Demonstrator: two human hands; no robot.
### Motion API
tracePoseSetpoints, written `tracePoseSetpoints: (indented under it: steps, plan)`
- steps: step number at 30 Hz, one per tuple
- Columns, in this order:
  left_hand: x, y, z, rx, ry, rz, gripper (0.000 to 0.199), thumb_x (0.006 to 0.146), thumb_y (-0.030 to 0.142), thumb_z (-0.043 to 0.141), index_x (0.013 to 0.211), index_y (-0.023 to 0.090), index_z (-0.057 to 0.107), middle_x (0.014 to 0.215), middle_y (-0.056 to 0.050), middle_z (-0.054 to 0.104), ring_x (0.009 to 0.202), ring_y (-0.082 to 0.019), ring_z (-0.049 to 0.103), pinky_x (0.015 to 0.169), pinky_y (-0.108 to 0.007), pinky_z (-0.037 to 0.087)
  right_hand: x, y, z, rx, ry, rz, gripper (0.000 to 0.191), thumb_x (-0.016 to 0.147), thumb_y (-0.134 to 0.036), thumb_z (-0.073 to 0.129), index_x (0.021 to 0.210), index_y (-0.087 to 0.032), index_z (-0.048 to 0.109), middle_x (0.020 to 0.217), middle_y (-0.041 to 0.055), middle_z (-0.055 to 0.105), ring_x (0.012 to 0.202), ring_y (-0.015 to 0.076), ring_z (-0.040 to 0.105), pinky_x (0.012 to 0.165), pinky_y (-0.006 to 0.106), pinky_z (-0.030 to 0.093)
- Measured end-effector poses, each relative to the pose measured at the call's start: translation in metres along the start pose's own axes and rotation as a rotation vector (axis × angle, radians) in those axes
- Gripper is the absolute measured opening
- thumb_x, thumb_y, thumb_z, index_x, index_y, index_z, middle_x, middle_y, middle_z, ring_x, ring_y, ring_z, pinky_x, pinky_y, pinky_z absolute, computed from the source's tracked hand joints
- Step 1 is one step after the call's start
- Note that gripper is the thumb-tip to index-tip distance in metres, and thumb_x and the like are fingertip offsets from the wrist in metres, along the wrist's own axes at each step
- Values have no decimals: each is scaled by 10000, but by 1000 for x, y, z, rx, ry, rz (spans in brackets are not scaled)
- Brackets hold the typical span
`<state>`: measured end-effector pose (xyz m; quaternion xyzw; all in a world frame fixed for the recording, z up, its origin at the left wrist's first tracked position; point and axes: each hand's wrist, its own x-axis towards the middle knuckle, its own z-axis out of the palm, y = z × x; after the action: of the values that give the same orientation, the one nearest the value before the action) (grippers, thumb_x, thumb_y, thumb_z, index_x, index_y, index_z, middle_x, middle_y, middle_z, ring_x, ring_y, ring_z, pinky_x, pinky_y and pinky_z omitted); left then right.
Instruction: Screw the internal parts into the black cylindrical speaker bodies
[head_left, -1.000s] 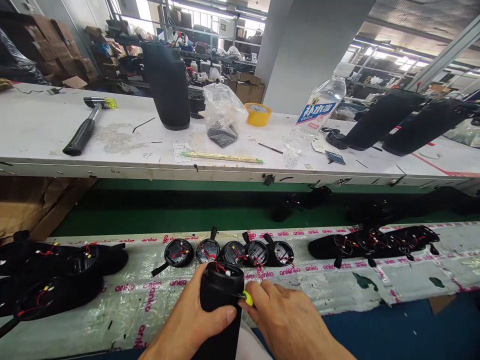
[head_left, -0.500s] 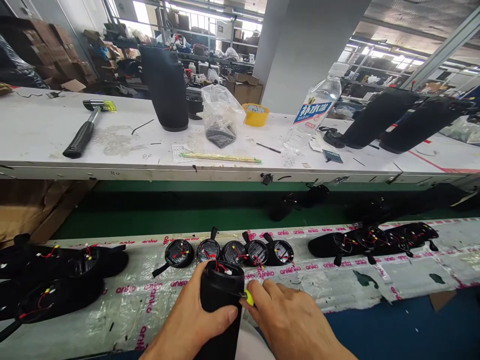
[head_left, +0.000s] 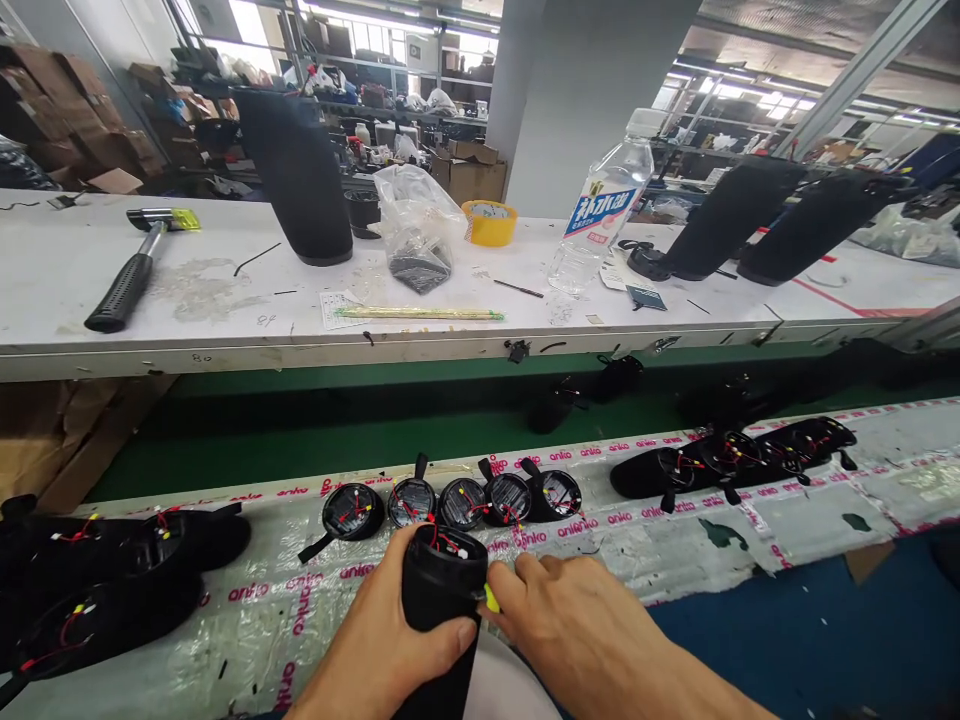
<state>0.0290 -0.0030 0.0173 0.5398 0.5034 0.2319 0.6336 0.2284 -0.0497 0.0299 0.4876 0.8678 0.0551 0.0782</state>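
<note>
A black cylinder (head_left: 442, 610) stands tilted at the bottom centre, its open top showing red wires and a white connector. My left hand (head_left: 390, 630) is wrapped round its left side, with the thumb across the front. At the cylinder's upper right side, my right hand (head_left: 559, 620) has its fingers closed on a small yellow-green tool (head_left: 491, 598), whose tip touches the rim. Most of that tool is hidden by the fingers. Just beyond the cylinder, several round black units such as one at the left (head_left: 352, 510) lie in a row with wires in them.
More black cylinders lie at the left (head_left: 165, 545) and right (head_left: 649, 472) on the plastic-covered surface (head_left: 262, 600). The white bench (head_left: 225, 290) beyond holds a hammer (head_left: 131, 285), an upright black cylinder (head_left: 296, 180), a plastic bag (head_left: 416, 230), yellow tape (head_left: 489, 222) and a bottle (head_left: 604, 205).
The view has shifted slightly, so the bench items appear farther left. My right hand has turned a little at the rim, and less of the yellow-green tool shows.
</note>
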Motion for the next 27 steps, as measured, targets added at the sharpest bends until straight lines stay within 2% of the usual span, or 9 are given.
tracePoseSetpoints:
  steps: [3,5,7,9,11,16,19,23,27]
  plan:
    - [5,-16,-6,-91,-31,18,731,734,466,790,1367,227,512,1401,-126,659,1323,-398,563,1143,-532,388,6,2,11,71,2,37,207,949,-283,684,935,-249,481,701,-15,637,501,210,618,436,370,192]
    - [8,-28,-11,-213,-67,15,763,741,505,792,1399,231,520,1460,-113,627,1398,-397,501,1195,-530,344,8,5,18,197,88,54,189,993,-324,653,929,-247,492,714,-25,652,541,203,648,450,350,244]
    - [9,-37,-14,-350,-105,-36,779,742,517,790,1417,227,532,1455,-116,637,1403,-412,498,1183,-540,374,7,9,22,409,231,85,138,1067,-344,532,976,-243,508,771,-28,684,625,190,688,507,316,338]
    - [9,-42,-15,-425,-90,-94,789,742,506,794,1434,227,537,1447,-123,645,1389,-427,513,1154,-552,417,5,13,23,624,353,156,216,1128,-352,355,1015,-247,506,794,-37,690,659,164,692,568,284,394]
    - [9,-43,-15,-434,-38,-116,791,746,502,801,1442,231,541,1447,-122,646,1384,-427,521,1148,-549,430,3,15,21,700,358,229,296,1142,-359,269,991,-254,500,768,-46,674,627,157,676,559,282,388]
    - [9,-36,-14,-315,-104,22,718,766,524,801,1377,218,579,1409,-122,671,1330,-417,569,1126,-511,454,7,4,16,432,218,167,121,1061,-318,546,964,-254,511,748,-50,680,583,199,686,507,330,317]
    - [10,-32,-15,-222,-124,81,733,790,510,794,1403,210,528,1458,-130,628,1370,-397,535,1160,-506,413,13,-1,13,319,190,128,188,974,-281,696,951,-248,512,760,-46,676,589,204,689,487,332,300]
    - [7,-28,-13,-218,-106,78,743,782,504,791,1397,219,488,1473,-127,610,1376,-380,528,1172,-501,386,16,1,13,274,185,62,256,921,-236,755,948,-242,501,758,-47,658,605,207,691,473,338,314]
    - [3,-21,-8,-183,-20,71,672,751,451,793,1327,239,519,1347,-96,692,1358,-381,539,1121,-487,423,16,3,15,276,187,51,272,911,-227,764,964,-239,497,752,-50,651,592,204,684,476,337,341]
